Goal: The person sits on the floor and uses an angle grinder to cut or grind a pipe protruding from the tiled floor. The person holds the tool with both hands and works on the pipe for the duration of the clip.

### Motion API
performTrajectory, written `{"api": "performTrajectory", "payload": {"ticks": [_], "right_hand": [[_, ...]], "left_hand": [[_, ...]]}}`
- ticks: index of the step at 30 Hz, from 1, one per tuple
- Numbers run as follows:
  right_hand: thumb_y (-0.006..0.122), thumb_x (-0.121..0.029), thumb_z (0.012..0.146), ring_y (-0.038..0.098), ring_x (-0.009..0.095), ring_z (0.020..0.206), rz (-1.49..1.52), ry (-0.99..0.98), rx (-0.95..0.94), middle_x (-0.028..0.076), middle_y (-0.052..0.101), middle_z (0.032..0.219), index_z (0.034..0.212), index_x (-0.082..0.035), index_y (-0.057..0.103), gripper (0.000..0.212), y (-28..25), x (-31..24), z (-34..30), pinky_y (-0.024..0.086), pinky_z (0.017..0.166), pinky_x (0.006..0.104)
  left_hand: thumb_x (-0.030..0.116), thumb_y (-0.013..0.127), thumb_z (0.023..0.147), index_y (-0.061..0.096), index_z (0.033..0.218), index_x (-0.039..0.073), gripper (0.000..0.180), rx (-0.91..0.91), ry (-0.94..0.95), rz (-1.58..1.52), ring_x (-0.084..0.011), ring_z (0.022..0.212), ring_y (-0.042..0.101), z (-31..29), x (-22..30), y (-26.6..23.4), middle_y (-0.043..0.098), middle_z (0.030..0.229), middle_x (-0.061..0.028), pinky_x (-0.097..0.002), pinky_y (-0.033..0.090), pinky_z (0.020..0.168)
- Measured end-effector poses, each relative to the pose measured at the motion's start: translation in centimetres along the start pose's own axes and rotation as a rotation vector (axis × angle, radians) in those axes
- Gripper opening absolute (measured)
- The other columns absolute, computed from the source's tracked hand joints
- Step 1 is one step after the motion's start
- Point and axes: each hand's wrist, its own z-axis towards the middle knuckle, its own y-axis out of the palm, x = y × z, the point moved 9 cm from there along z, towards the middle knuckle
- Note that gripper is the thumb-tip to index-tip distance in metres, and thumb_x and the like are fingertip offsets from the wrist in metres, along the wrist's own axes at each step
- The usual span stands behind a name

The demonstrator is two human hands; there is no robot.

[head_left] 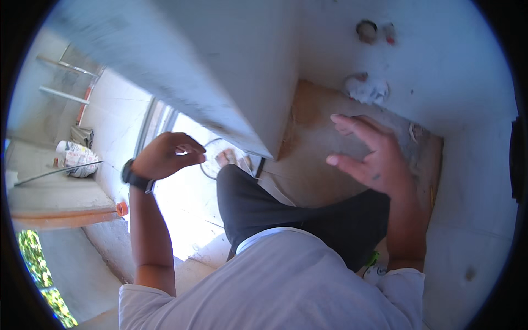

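My left hand (pixel 169 154), with a dark watch (pixel 136 176) on its wrist, is raised in the air at the left. Its fingers curl toward the thumb, a small gap shows between the tips, and I see nothing held. On the other side, my right hand (pixel 369 155) hovers over the brown floor (pixel 316 124) with fingers and thumb spread, touching nothing. A pale wall corner (pixel 258 104) stands between the two hands. Below them are my dark trousers (pixel 302 217).
A white crumpled bag (pixel 367 89) lies by the far right wall, under a round hole (pixel 366 31). A printed white sack (pixel 80 159) sits at the left, near an orange pipe end (pixel 121 209) and a thin rod (pixel 58 172). Bright light falls through a doorway frame (pixel 148 129).
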Motion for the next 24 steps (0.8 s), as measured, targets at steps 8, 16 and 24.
{"api": "performTrajectory", "payload": {"ticks": [8, 16, 24], "right_hand": [[0.089, -0.026, 0.080, 0.064, 0.033, 0.121, 0.038, -0.331, 0.355, 0.025, 0.063, 0.134, 0.145, 0.003, 0.054, 0.080, 0.8, -14.5, 7.8, 0.051, 0.101, 0.0413], [0.088, -0.025, 0.086, 0.059, 0.025, 0.113, -0.306, -0.141, 0.480, 0.018, 0.065, 0.124, 0.134, 0.012, 0.056, 0.069, 3.6, -16.0, 10.1, 0.045, 0.102, 0.0362], [0.085, -0.051, 0.084, 0.066, 0.021, 0.098, -0.410, 0.005, 0.577, 0.011, 0.071, 0.108, 0.123, 0.008, 0.063, 0.074, 2.7, -14.9, 8.5, 0.052, 0.086, 0.0352]], "left_hand": [[0.035, 0.071, 0.095, 0.077, 0.112, 0.001, 0.038, 0.480, -0.180, -0.114, -0.0251, 0.089, 0.074, -2.0, -18.7, -5.2, 0.078, 0.102, -0.0185, -0.0372, 0.057, 0.083], [0.049, 0.078, 0.086, 0.077, 0.112, 0.003, 0.053, 0.554, -0.269, -0.401, -0.0271, 0.088, 0.075, 16.0, -38.4, 1.6, 0.078, 0.099, -0.0192, -0.0390, 0.058, 0.084], [0.052, 0.082, 0.077, 0.054, 0.138, -0.004, 0.087, 0.359, -0.583, -0.264, -0.0356, 0.126, 0.062, 34.1, -47.5, 9.1, 0.061, 0.138, -0.0229, -0.0421, 0.051, 0.107]]}}
